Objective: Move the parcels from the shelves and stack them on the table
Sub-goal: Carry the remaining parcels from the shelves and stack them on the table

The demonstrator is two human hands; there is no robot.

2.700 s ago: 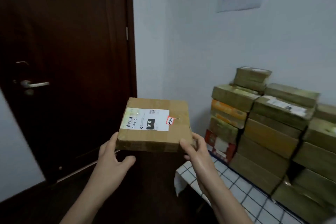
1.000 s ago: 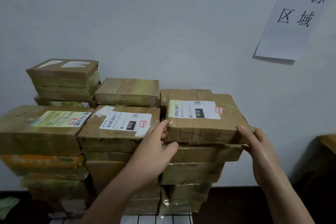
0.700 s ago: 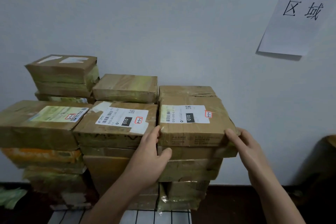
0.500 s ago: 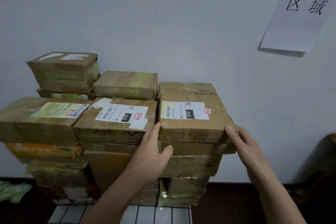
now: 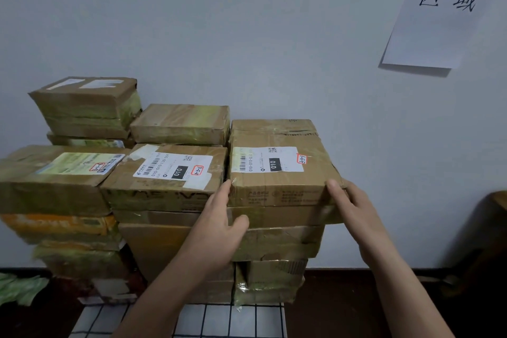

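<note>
Two items I can't resolve: green crumpled stuff (image 5: 19,287) at lower left (plastic or paper, can't tell) and a brown object (image 5: 500,200) cut off by the right edge. The paper sign (image 5: 444,16) on the wall (image 5: 247,35) is cropped at top and right, so only two characters read whole. Lower boxes in the left column (image 5: 55,228) are dim, with edges hard to separate. The forearms hide part of the middle column (image 5: 153,244).

Counts: two hands, three near columns, three labelled tops. The right column shows four layers on its near face. Two more boxes stand higher in the far row, left and middle.

The task parcel (image 5: 279,164) (tag 3-3-1) lies flat on top of the right column, just beside the labelled neighbour (image 5: 164,173) to its left. The left hand (image 5: 216,228) has straight fingers flat against the near-left corner, thumb on the box below (image 5: 288,217). The right hand (image 5: 356,217) has straight fingers at the near-right corner, tips partly hidden. Neither hand curls round the parcel.

Surface: table (image 5: 219,318) under a white cloth with a dark grid; only a near strip shows. Plain pale wall, dark band at its foot.
</note>
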